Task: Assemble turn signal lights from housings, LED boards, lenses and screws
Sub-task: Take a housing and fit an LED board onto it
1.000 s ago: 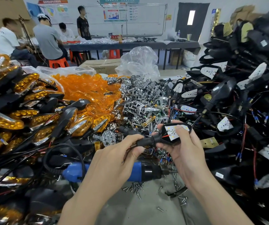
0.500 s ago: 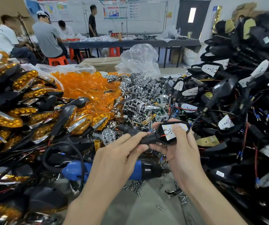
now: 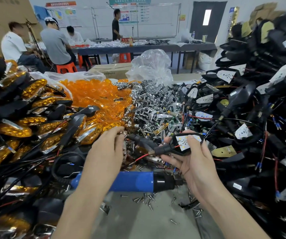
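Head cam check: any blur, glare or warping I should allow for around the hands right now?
Head view: light is even, no hard shadows; the housing in the right hand is sharp; the chrome pile glints without washing out; wide-angle warp bends the edges; the black pile at top right is smeared.

1. Black housing (image 3: 171, 150): white LED board (image 3: 184, 144) seated inside, face up, stalk pointing left, red wire trailing. Gripped in right hand (image 3: 195, 163).
2. Orange lenses (image 3: 94, 94): loose heap, rear centre-left.
3. Screws (image 3: 147, 199): scattered on bench, front centre.
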Tool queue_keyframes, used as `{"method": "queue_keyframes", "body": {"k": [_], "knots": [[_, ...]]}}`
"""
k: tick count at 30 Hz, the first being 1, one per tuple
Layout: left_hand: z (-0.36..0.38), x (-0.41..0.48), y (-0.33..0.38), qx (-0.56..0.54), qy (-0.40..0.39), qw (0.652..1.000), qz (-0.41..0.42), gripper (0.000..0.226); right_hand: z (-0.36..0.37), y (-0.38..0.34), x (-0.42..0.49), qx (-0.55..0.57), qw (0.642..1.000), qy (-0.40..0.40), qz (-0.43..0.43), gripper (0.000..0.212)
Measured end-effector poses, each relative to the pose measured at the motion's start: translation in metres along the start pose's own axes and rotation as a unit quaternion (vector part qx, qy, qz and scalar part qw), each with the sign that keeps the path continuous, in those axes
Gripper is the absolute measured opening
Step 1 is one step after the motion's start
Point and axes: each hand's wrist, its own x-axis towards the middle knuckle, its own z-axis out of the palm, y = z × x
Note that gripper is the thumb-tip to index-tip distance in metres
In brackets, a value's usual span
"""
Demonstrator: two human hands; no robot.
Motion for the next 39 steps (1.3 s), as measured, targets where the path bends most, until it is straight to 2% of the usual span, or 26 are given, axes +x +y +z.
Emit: {"method": "queue_keyframes", "body": {"k": [2,4,7,9,11,14,17,19,21,22,24,27,28,32,36,39], "knots": [[0.002,0.016,-0.009,0.135,-0.114,0.984,-0.038,0.042,-0.002,0.000,0.001,-0.004,1.000,-0.001,-0.002,0.019],[0.006,0.027,-0.011,0.228,-0.228,0.946,-0.017,0.069,-0.003,0.001,0.001,-0.010,1.000,-0.007,-0.003,0.019],[0.005,0.040,-0.009,0.328,-0.290,0.897,0.062,0.085,-0.004,0.003,0.001,-0.020,1.000,-0.014,-0.004,0.025],[0.003,0.044,-0.013,0.336,-0.299,0.890,0.075,0.087,-0.004,0.004,0.002,-0.022,0.999,-0.022,-0.007,0.034],[0.001,0.046,-0.018,0.334,-0.284,0.894,0.094,0.079,-0.004,0.003,0.002,-0.023,0.999,-0.025,-0.013,0.040],[-0.004,0.048,-0.025,0.338,-0.242,0.899,0.141,0.056,-0.004,0.002,0.001,-0.028,0.999,-0.035,-0.023,0.038],[-0.007,0.046,-0.030,0.342,-0.188,0.910,0.142,0.049,-0.003,0.002,0.000,-0.025,0.998,-0.038,-0.032,0.033],[-0.009,0.041,-0.028,0.271,-0.133,0.947,0.110,0.050,-0.001,0.000,-0.001,-0.029,0.998,-0.041,-0.034,0.025],[-0.010,0.032,-0.018,0.082,-0.075,0.992,0.053,0.046,-0.001,-0.001,-0.002,-0.031,0.998,-0.044,-0.034,0.022],[-0.010,0.025,-0.009,-0.044,-0.055,0.997,0.024,0.042,-0.001,0.000,-0.002,-0.032,0.998,-0.048,-0.036,0.023],[-0.004,0.011,0.013,-0.264,-0.047,0.963,-0.010,0.024,-0.001,0.001,-0.003,-0.038,0.997,-0.054,-0.044,0.025],[0.009,-0.008,0.037,-0.431,-0.029,0.902,-0.025,0.014,-0.001,0.003,-0.003,-0.051,0.995,-0.054,-0.062,0.023],[0.012,-0.011,0.042,-0.442,-0.025,0.897,-0.020,0.015,-0.001,0.003,-0.003,-0.056,0.995,-0.051,-0.068,0.023],[0.013,-0.020,0.039,-0.387,-0.037,0.921,0.033,0.020,0.001,0.003,-0.004,-0.076,0.994,-0.032,-0.075,0.026],[0.010,-0.028,0.042,-0.325,-0.055,0.941,0.082,0.018,0.003,0.002,-0.007,-0.075,0.993,-0.060,-0.074,0.019],[0.012,-0.032,0.044,-0.282,-0.059,0.952,0.101,0.031,0.004,0.002,-0.011,-0.098,0.988,-0.071,-0.090,0.018]]}}
